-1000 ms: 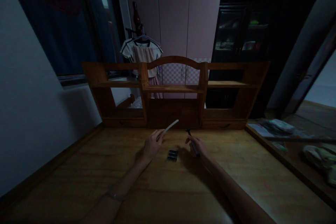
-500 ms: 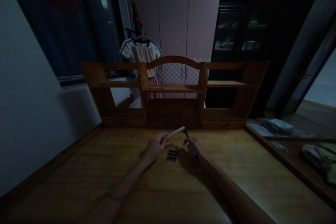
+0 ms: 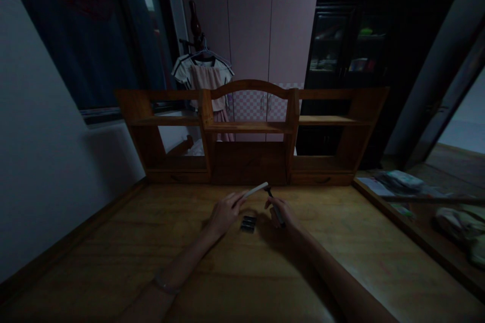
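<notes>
My left hand (image 3: 225,213) is closed round one end of a slim white stick (image 3: 256,190), which points up and to the right. In my right hand (image 3: 287,214) is a dark razor (image 3: 280,215), its handle running through my closed fingers. The small head of the razor is close to the far tip of the stick; whether they touch is hard to tell in this dim light. Between my hands, on the wooden table (image 3: 212,282), lies a small dark piece with several bars (image 3: 248,224) across it, apart from both hands.
A wooden shelf unit (image 3: 250,127) with two small drawers stands along the table's back edge. The wall (image 3: 45,151) borders the left side. Beyond the raised right edge are papers and packets (image 3: 405,181) and a pale cloth-like bundle (image 3: 460,227).
The stick's tip and my left hand have shifted very slightly to the right. Both hands keep the same grips, and the dark barred piece stays put.
</notes>
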### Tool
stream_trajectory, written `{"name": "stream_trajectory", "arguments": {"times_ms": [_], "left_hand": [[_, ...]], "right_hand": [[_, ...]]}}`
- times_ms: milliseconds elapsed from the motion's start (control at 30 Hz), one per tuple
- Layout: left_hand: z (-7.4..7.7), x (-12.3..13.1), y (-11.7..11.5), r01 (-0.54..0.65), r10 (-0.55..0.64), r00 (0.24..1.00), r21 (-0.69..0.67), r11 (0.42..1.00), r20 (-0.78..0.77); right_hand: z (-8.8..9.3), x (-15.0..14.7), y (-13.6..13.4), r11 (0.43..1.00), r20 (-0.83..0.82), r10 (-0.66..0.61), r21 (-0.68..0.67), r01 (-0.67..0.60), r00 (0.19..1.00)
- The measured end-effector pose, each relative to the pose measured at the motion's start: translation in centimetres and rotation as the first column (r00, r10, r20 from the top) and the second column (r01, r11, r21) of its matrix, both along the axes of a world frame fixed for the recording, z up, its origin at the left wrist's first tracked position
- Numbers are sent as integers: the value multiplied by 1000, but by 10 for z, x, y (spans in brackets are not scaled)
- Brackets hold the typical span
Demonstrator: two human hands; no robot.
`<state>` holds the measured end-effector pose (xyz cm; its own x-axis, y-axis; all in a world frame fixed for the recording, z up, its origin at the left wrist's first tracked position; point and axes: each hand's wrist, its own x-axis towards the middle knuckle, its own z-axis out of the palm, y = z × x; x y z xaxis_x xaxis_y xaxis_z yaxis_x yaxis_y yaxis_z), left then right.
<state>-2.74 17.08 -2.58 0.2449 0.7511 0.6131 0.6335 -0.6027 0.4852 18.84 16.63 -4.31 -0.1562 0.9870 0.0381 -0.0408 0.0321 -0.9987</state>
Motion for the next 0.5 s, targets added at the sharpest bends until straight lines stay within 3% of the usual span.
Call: {"name": "stream_trajectory", "arguments": {"times_ms": [333,500], "left_hand": [[4,-2,-2,90,-90,996,-16,996,-3],[-5,-2,5,-10,10,1000,-40,999,0]], "right_hand": [[-3,2,2,1000,-43,17,27,-16,999],[1,1,1,1000,-21,-6,-17,6,1000]]}}
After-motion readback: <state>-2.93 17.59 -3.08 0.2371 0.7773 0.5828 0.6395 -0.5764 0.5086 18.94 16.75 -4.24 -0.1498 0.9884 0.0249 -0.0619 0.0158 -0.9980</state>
